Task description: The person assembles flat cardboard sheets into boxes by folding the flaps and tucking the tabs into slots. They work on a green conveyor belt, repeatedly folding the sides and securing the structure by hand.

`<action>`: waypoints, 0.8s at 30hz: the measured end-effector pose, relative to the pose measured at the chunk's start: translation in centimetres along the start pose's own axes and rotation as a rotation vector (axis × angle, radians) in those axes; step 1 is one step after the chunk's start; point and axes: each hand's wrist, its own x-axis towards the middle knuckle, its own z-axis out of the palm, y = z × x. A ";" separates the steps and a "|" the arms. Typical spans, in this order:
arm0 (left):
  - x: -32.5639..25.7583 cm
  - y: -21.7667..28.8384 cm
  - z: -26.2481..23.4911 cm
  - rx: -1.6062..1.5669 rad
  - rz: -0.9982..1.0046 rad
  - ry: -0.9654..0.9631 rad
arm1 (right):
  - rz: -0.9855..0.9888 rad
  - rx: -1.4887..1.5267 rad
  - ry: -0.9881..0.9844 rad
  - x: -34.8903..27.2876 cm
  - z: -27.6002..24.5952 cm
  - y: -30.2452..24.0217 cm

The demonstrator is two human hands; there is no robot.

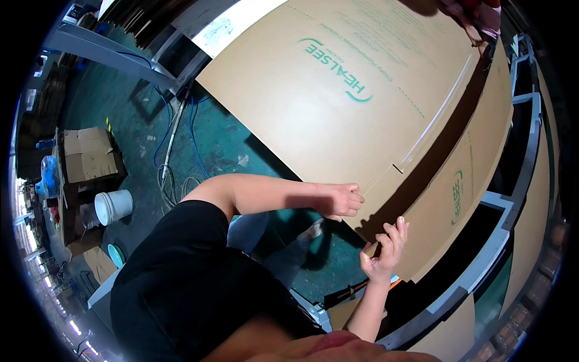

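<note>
Item: large flat cardboard sheet [338, 102], brown, green print on top face, creased fold lines and a small slot near its lower edge. Lies tilted across the upper centre of the view, raised above a second printed cardboard sheet [464, 199] stacked underneath at right; dark shadow gap between the two.

L hand [342, 200]: arm comes in from the person's left, fingers curled and closed over the lower edge of the top sheet, near the corner. Grip looks like a pinch on the edge, thumb under, though the underside is hidden.

R hand [386, 247]: comes up from below, fingers half spread and bent, fingertips [399, 224] against the edge of the lower sheet just below the L hand. Whether it actually clamps the board or only rests on it can't be told. Hands near each other, not touching.

Other: metal frame [512, 223], grey-blue, runs along the right side under the stack. Green floor [223, 145] w/ blue and white cables [172, 139]. White bucket [113, 206] at far left, beside an open cardboard box [89, 154]. Another person's hand [473, 18] at the top right, on the far end of the top sheet. Wearer has a black top [181, 283].
</note>
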 end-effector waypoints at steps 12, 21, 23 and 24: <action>1.4 -0.6 -0.7 -0.074 0.052 -0.048 | -0.015 -0.198 -0.036 -3.0 7.8 2.6; 1.2 -0.7 0.2 -0.087 0.045 0.158 | -0.050 -0.230 -0.063 -3.0 9.0 3.0; 1.3 -0.5 0.9 -0.103 0.016 0.203 | -0.078 -0.264 -0.066 -3.4 9.4 3.8; 1.4 -0.3 1.1 -0.133 -0.007 0.217 | -0.080 -0.267 -0.066 -3.6 9.4 4.1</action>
